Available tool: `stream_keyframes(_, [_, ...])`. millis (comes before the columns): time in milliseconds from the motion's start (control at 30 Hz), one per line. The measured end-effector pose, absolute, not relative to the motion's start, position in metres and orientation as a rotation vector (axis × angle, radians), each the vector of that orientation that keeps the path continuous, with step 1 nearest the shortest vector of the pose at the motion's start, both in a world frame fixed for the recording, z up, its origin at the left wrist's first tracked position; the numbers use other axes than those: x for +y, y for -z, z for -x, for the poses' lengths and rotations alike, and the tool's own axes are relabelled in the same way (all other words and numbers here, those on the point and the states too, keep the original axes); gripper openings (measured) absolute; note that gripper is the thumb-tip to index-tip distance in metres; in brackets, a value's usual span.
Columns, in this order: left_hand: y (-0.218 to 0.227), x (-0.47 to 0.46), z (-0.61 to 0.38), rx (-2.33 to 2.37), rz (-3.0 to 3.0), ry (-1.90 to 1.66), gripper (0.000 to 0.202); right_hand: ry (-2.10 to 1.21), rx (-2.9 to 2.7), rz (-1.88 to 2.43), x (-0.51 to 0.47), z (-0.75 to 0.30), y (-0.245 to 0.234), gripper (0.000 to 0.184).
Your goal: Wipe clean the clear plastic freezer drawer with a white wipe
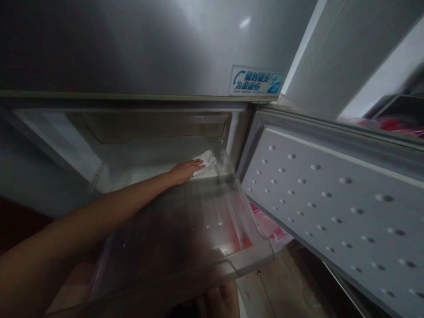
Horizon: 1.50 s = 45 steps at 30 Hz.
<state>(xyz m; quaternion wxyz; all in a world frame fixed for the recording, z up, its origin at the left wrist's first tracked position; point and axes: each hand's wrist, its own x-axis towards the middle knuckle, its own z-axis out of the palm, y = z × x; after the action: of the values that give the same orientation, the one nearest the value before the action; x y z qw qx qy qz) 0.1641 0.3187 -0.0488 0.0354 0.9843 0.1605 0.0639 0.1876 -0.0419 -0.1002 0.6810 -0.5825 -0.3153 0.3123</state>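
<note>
My left arm reaches in from the lower left into a clear plastic drawer (251,258) pulled out of an open fridge compartment. My left hand (185,171) lies at the drawer's back right corner with its fingers stretched flat on a white cloth (206,160), pressing it against the drawer's floor. My right hand is not in view. A skin-coloured shape (220,304) shows below the drawer's front edge; whether it is a hand or a foot is unclear.
The compartment's white door (331,198), dotted with dimples, stands open to the right. The steel upper door (149,44) with a blue sticker (255,82) is shut above. A pink-printed plastic bag (271,227) lies beside the drawer. Wooden floor (281,282) shows below.
</note>
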Motion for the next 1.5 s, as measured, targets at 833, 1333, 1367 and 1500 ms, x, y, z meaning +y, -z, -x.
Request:
stream_keyframes(833, [0.045,0.217,-0.127,-0.461,-3.008,0.127,0.044,-1.008,-0.514,1.109,-0.047,-0.173,0.117,0.033])
stream_keyframes(1333, [0.062,0.300,-0.159,0.409,-2.932,-0.318,0.068,-0.990,-0.397,1.063,-0.044,-0.170,0.096,0.030])
stream_keyframes(1367, [0.061,0.289,-0.157,0.391,-2.920,-0.304,0.067,-0.990,-0.387,1.072,-0.044,-0.170,0.095,0.030])
stream_keyframes(1500, [0.051,0.245,-0.141,0.201,-2.931,-0.101,0.067,-1.011,-0.401,1.096,-0.043,-0.171,0.094,0.027])
